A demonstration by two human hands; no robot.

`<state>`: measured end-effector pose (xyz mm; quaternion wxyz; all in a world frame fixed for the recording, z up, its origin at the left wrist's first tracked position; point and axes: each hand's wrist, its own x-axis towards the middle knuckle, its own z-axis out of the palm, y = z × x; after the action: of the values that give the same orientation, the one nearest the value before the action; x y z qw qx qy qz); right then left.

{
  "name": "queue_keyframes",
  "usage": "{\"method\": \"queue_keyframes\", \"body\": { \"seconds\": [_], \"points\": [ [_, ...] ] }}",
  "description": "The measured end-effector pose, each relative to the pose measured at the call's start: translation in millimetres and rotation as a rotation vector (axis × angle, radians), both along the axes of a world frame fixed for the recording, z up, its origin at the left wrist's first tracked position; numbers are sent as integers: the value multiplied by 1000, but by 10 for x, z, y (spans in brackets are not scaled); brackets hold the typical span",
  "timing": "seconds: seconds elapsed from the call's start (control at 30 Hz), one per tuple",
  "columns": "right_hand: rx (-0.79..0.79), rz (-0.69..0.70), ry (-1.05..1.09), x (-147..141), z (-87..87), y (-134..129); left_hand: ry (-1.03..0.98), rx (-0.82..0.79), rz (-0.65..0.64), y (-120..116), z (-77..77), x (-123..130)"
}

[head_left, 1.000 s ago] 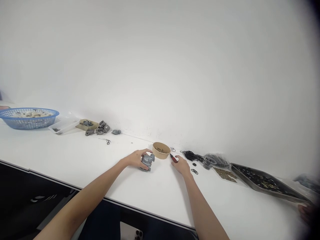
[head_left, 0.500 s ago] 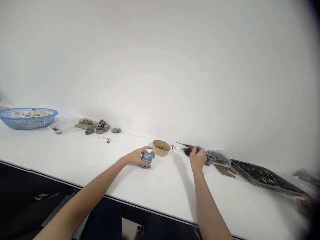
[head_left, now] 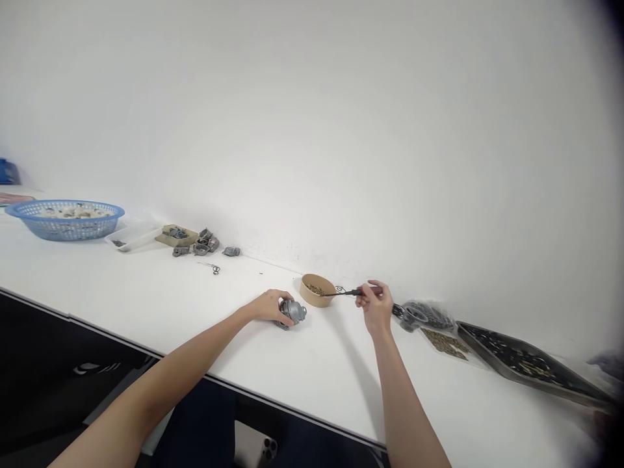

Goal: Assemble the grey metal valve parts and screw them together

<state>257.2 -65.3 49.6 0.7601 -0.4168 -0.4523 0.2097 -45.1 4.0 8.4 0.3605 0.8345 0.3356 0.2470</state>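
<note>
My left hand (head_left: 270,305) is closed around a grey metal casting (head_left: 294,312), possibly a carburetor body, at the table's middle. In my right hand (head_left: 376,304) is a screwdriver (head_left: 358,292) with a dark shaft; the fingers cover most of its handle. Its thin tip reaches over the near rim of a round tan bowl (head_left: 312,299). Small brass-coloured parts (head_left: 316,290) lie inside that bowl. Whether the tip touches any of them I cannot tell.
To the left stand a blue basket (head_left: 68,229), a white tray (head_left: 131,246) and several grey castings (head_left: 205,243). Scissors-like black loops (head_left: 216,270) lie before them. On the right are a bag of brass parts (head_left: 444,343) and a dark tray (head_left: 517,380). A phone (head_left: 251,445) is below the table edge.
My right hand has swung the screwdriver from behind the bowl's right side to a tip-over-bowl position, moving slightly left. The casting in my left hand has turned.
</note>
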Motion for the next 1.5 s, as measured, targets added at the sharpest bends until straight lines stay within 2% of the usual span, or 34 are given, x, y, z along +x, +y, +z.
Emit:
{"method": "queue_keyframes", "body": {
  "seconds": [0.1,0.27,0.53,1.03,1.13,1.5],
  "points": [
    [-32,129,-130,-296,-37,-9,47,43,7,11,12,-28],
    [-90,168,-177,-532,-93,-23,51,68,-28,16,28,-50],
    [-120,80,-183,-450,-103,-13,69,64,-20,12,30,-69],
    [-166,93,-227,-564,-122,-37,75,68,-29,10,34,-72],
    [-172,126,-228,-539,-115,-42,63,66,-30,7,35,-81],
    [-221,396,-243,-367,-74,-100,48,77,-43,124,-40,-86]
  ]
}}
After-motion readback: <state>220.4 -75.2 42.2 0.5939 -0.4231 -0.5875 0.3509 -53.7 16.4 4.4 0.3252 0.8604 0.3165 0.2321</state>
